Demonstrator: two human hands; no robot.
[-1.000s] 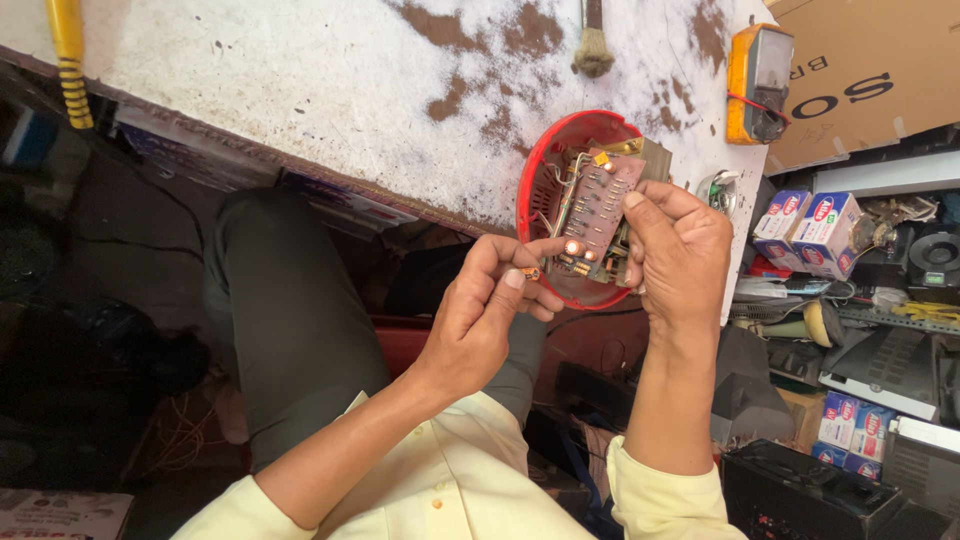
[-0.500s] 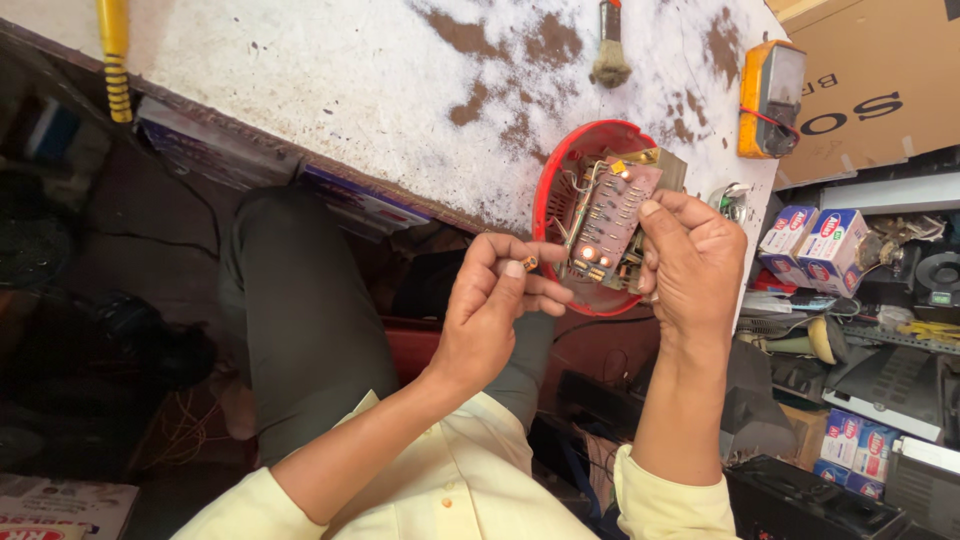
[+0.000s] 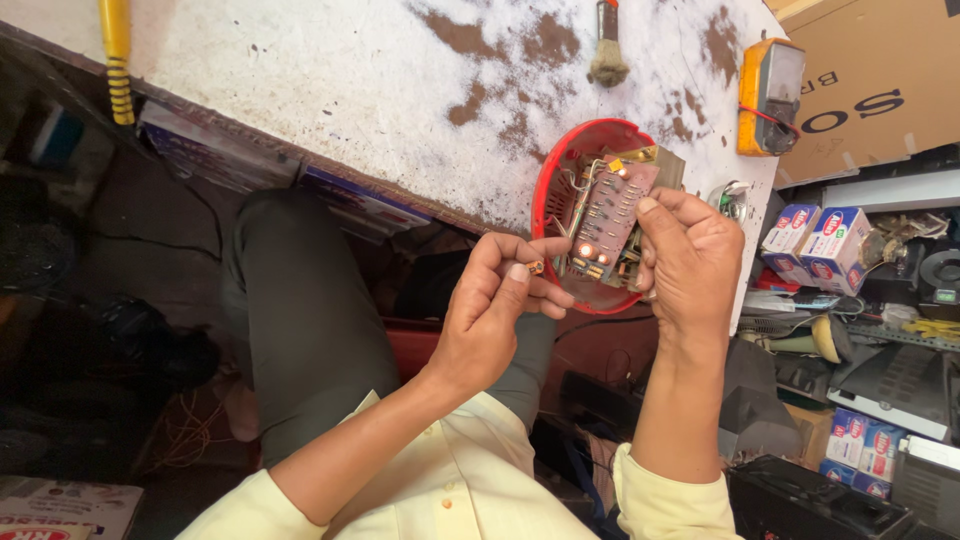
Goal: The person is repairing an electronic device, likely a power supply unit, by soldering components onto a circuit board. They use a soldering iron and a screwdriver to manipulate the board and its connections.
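Right at the near edge of the desk (image 3: pixel 330 90), the red casing (image 3: pixel 560 180) hangs half over the lip, its upper part above the worn white top and its lower part out over the gap above the lap. Open room lies to the left of it along the desktop; to the right it is tight, with the desk's corner and stacked small boxes (image 3: pixel 815 235) just beside the right hand (image 3: pixel 690 265). That right hand is wrapped around the casing's right side, thumb pressed on the circuit board (image 3: pixel 610 215) that sits inside the shell. The board is a long rectangle, its long axis running from lower left to upper right, solder face turned up toward the camera, two small spots glowing on its lower end. The left hand (image 3: pixel 495 310) has its fingertips pressed together, pinching a tiny brownish part (image 3: pixel 536 267) just beside the board's lower left corner. The desk surface is white and badly chipped, with brown patches showing through. A small brush (image 3: pixel 607 55) and an orange meter (image 3: pixel 770 95) lie on it farther back, well apart from the hands, and a yellow tool handle (image 3: pixel 118 55) lies at far left. A cardboard box (image 3: pixel 880 80) and cluttered shelves fill the right side.
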